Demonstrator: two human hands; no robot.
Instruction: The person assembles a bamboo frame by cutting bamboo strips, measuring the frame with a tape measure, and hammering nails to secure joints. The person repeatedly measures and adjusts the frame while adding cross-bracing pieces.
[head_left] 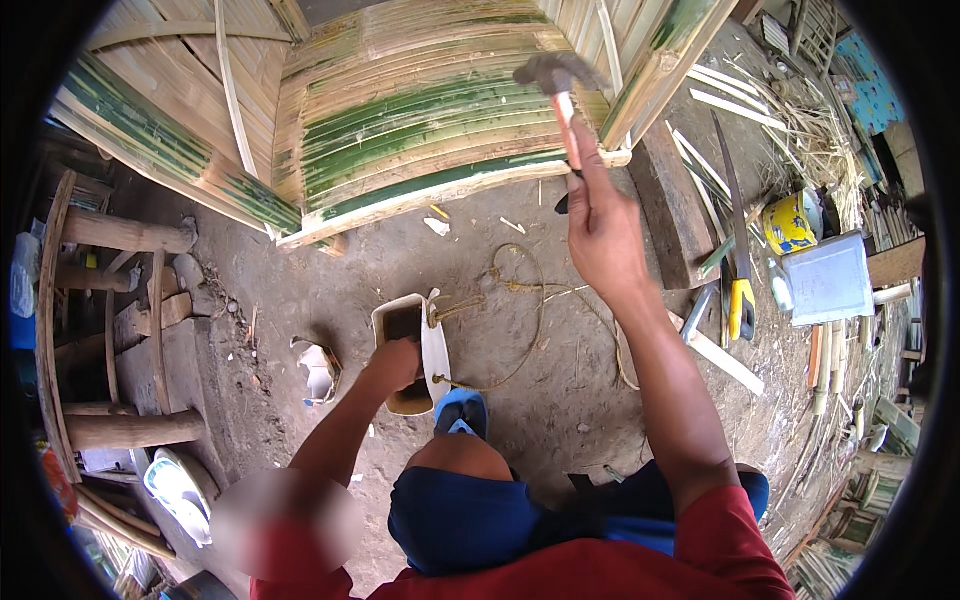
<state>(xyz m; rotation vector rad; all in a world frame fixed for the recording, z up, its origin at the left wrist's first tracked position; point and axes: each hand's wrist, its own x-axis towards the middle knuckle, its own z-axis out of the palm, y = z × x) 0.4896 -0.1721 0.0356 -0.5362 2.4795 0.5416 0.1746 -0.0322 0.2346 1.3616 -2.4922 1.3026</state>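
Here, hammer [564,107] within right fingers [592,168]

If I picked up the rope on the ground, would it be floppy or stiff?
Probably floppy, because the rope lies in loose curves on the ground. It's likely light, as it looks thin. It might tug the container too, since it seems fastened to the rim, though the left hand reaching inside might steady it.

Centre bright, left side dim; hammer head [556,74] motion-blurred; fisheye rim black.
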